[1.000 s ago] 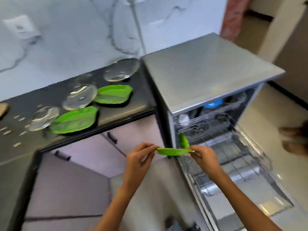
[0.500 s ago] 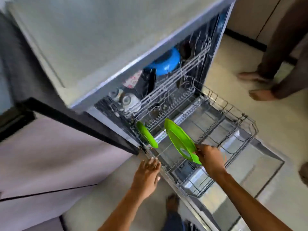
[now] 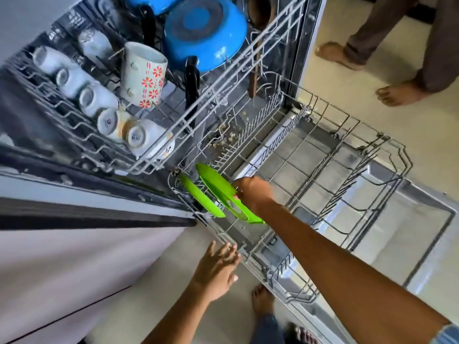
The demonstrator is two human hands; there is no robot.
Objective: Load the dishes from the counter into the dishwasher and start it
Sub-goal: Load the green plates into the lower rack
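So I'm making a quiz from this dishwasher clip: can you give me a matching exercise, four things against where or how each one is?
Things:
1. blue bowl
2. flowered mug
3. right hand
4. left hand

States:
A. open, holding nothing, beside the lower rack
B. grips a green plate in the lower rack
C. upper rack, beside the bowl
D. upper rack, upside down

Pairs: 1-D, 2-C, 3-B, 4-A

green plates (image 3: pixel 218 188), blue bowl (image 3: pixel 206 33), white mug w/ red flowers (image 3: pixel 144 75)
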